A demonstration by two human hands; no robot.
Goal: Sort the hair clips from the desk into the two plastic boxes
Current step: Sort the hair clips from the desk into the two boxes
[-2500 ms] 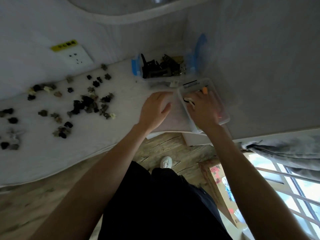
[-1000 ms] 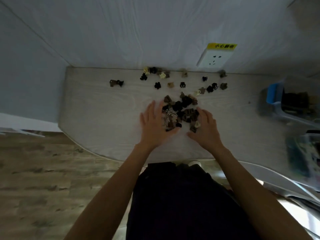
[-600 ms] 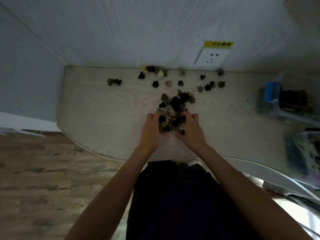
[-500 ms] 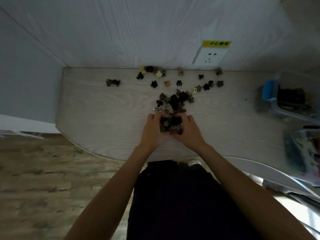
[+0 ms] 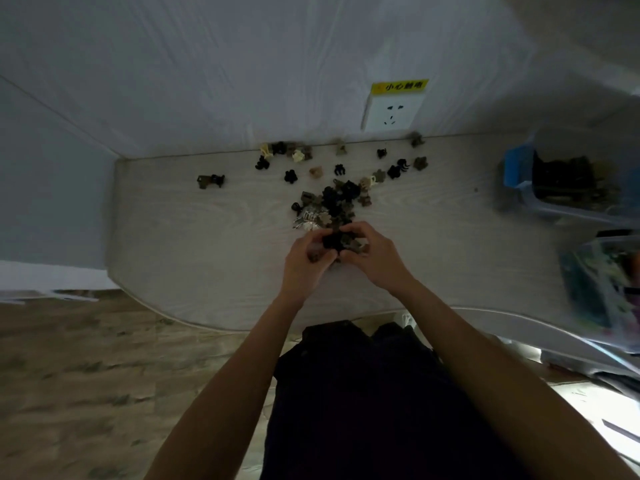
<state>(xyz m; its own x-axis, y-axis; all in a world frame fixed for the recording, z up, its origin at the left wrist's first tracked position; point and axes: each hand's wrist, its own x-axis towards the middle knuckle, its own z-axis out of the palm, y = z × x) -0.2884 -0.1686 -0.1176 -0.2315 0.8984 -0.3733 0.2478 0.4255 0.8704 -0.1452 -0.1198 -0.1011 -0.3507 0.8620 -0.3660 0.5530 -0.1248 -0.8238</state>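
Your two bare forearms reach forward from the bottom of the view and converge over the near middle of the pale worktop [image 5: 194,258]. Your left hand [image 5: 304,263] has its fingers curled inward, closed around the near side of a clump of hair clips [image 5: 337,242]; your right hand [image 5: 375,258] mirrors it, fingers bent over the clump from the other side, so the two hands cup the same dark and brown bunch between them. Just beyond your fingertips lies the rest of the heap [image 5: 332,206], mostly black with some tan pieces and one glinting clear piece at its left edge. Farther back, loose clips [image 5: 291,176] are scattered singly toward the wall, near a white socket [image 5: 393,114] with a yellow label. Off to your right, well apart from the heap, stands a clear box with blue latches [image 5: 516,168] holding dark clips, and nearer you a second clear box [image 5: 595,282], too blurred to tell its contents.
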